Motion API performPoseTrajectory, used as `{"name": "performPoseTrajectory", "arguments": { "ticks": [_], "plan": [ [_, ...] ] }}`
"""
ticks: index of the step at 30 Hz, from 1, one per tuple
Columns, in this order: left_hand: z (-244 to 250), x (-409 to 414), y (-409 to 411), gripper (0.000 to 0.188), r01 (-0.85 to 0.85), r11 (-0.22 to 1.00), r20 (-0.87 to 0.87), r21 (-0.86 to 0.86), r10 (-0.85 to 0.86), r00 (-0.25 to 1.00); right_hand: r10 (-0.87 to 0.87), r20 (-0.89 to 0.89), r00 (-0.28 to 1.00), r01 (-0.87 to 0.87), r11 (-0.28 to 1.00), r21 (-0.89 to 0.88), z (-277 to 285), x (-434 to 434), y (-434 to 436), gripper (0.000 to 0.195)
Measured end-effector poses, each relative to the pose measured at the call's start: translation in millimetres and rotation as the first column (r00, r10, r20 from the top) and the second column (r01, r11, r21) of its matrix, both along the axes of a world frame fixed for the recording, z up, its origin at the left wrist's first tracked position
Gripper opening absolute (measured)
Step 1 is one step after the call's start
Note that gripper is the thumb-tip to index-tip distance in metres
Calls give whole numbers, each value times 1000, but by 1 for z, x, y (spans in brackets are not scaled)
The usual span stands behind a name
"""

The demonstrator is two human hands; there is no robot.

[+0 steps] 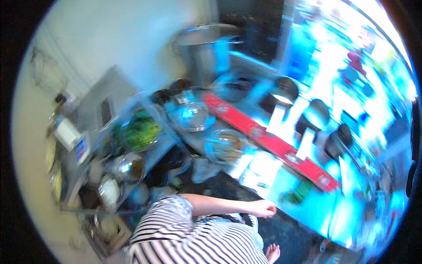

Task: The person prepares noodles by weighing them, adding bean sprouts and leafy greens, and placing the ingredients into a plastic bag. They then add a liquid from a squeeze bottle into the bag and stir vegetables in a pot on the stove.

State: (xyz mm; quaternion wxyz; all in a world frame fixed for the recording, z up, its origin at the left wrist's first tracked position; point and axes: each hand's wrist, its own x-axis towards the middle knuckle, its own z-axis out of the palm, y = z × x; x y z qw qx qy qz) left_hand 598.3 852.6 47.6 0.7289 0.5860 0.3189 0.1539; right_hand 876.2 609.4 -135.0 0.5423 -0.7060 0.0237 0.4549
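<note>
The whole view is blurred. My left hand reaches across in front of my striped shirt, its fingers curled with nothing visible in them. It is nearest to the edge of a shiny metal counter, apart from it or touching, I cannot tell. My right hand shows only partly beside my body at the bottom, fingers slightly apart and nothing seen in them. On the counter lies a dark green leafy item. Bright white sheet-like things sit further left, close to a clear bowl with brownish contents.
A red panel with round knobs runs along the counter, with dark pans behind it. A large metal pot stands at the back. Leftward are a clear bowl, a container of leafy greens and jars.
</note>
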Motion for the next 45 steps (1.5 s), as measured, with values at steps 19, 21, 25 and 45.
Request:
{"name": "performPoseTrajectory", "arguments": {
  "ticks": [19, 21, 25, 45],
  "plan": [
    [19, 600, -214, 18, 958, 268, 149, 100, -956, 251, -915, 192, 355, 900, 390, 193, 150, 150, -198, 14],
    [10, 671, -267, 21, 964, 221, 227, 149, -956, 184, -944, 265, 196, 936, 260, 236, 160, 163, -211, 16],
    [22, 792, -361, 22, 946, 102, 268, 307, -963, 17, -964, 225, -144, 951, -72, 301, 158, 199, -218, 13],
    [105, 932, -642, 35, 843, -261, 516, 470, -694, -502, -572, 640, -514, 842, -194, 503, 324, 410, -248, 11]
  ]
}}
